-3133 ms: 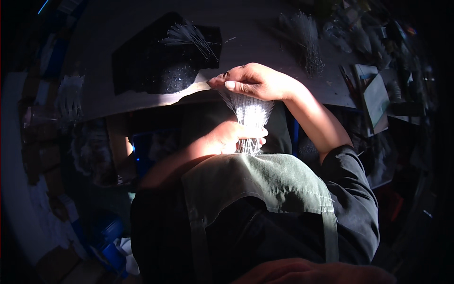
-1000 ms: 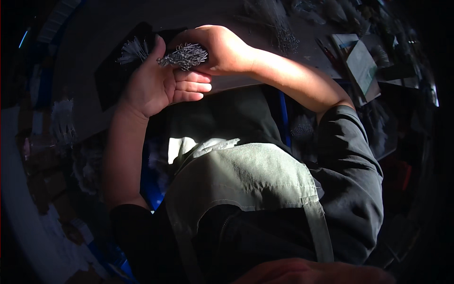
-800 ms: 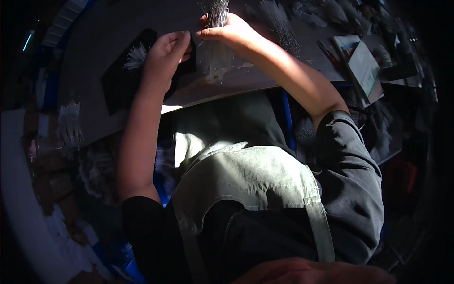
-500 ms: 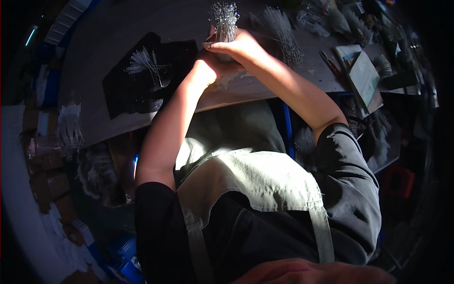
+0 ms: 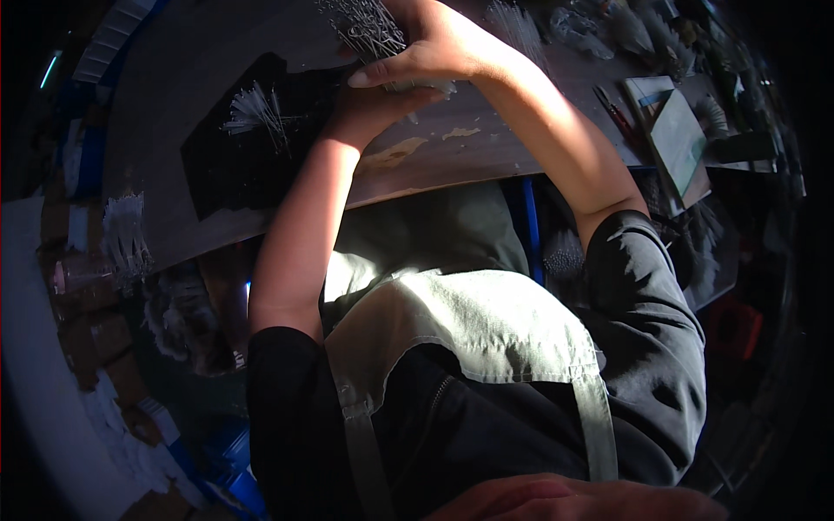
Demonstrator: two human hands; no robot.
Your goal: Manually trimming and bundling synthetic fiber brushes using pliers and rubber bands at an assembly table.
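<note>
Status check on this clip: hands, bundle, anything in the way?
Right hand gripping wire bundle, looped ends showing. Left hand at its other end, grip unclear. Smaller bunch on black sheet, left of hands, apparently not in the way.

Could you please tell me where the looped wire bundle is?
In the head view, the looped wire bundle is at the top, left of centre, in the right hand, near the black mat.

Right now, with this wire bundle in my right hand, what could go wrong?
The bundle's looped ends fan out from the right hand, so single wires might slip free if the grip eases; how well the left hand supports it is hard to see. Also, the smaller wire pile lies loose on the black sheet near the left forearm, which might scatter it.
</note>
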